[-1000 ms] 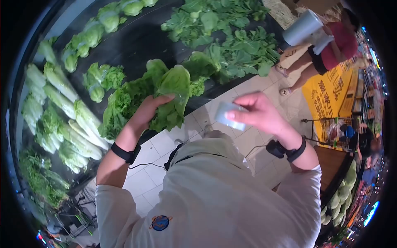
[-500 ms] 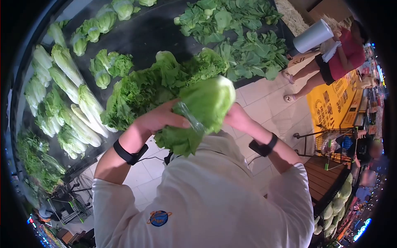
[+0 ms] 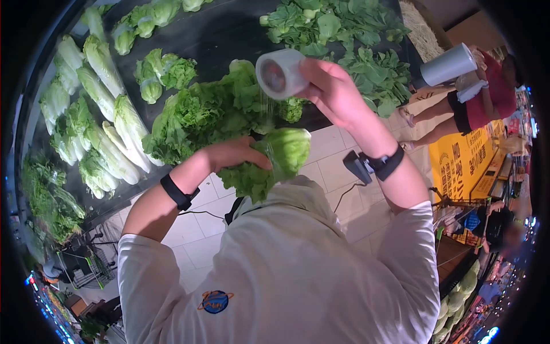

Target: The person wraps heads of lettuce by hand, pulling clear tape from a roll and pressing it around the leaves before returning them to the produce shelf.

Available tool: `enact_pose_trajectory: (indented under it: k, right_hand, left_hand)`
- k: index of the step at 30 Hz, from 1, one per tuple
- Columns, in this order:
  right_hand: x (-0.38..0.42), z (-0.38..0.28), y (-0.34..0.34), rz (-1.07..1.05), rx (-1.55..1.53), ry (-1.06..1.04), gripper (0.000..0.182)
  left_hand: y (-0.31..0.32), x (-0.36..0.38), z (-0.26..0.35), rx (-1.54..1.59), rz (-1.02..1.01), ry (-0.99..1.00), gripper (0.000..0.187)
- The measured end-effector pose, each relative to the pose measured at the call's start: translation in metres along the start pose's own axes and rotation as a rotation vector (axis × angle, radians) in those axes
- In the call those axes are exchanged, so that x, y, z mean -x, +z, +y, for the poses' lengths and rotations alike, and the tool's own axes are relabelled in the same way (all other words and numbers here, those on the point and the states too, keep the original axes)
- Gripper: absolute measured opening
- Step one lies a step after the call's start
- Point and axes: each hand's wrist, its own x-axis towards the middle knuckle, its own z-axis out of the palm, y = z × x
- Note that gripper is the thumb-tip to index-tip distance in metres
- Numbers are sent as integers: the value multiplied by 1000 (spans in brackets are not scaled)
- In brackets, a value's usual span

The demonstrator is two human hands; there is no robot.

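Observation:
My left hand (image 3: 236,153) grips a head of leafy lettuce (image 3: 290,150) in front of my body, thumb across its side. Raised above it, my right hand (image 3: 335,92) is closed around a roll of clear tape (image 3: 281,73). A see-through strip (image 3: 267,114) runs from the roll down to the lettuce, where a shiny band crosses the leaves. Just beyond, a row of loose lettuce (image 3: 197,112) lies along the near edge of the dark display table (image 3: 220,31).
Napa cabbages (image 3: 103,86) lie on the left of the display, leafy greens (image 3: 344,26) at the far right. A person in a red top (image 3: 497,89) stands to the right near a large plastic bag roll (image 3: 448,64). A shopping cart (image 3: 89,264) is at lower left.
My right hand has left the lettuce's side and risen away, now showing the tape roll with a strip stretched out. The lettuce in my left hand has shifted slightly left and tilted.

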Motion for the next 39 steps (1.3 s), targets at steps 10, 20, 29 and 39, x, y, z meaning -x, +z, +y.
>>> enact_pose_trajectory:
  k: [10, 20, 29, 39]
  right_hand:
    - [97, 9, -16, -264, 199, 68, 27]
    - [62, 126, -48, -280, 1143, 19, 29]
    - [-29, 43, -32, -176, 142, 14, 45]
    - [51, -26, 33, -344, 532, 263, 13]
  left_hand:
    - [-54, 14, -34, 770, 144, 217, 26]
    - [-15, 31, -12, 682, -66, 493, 65]
    - [4, 27, 5, 268, -82, 95, 85]
    - [-31, -2, -38, 372, 170, 140, 38]
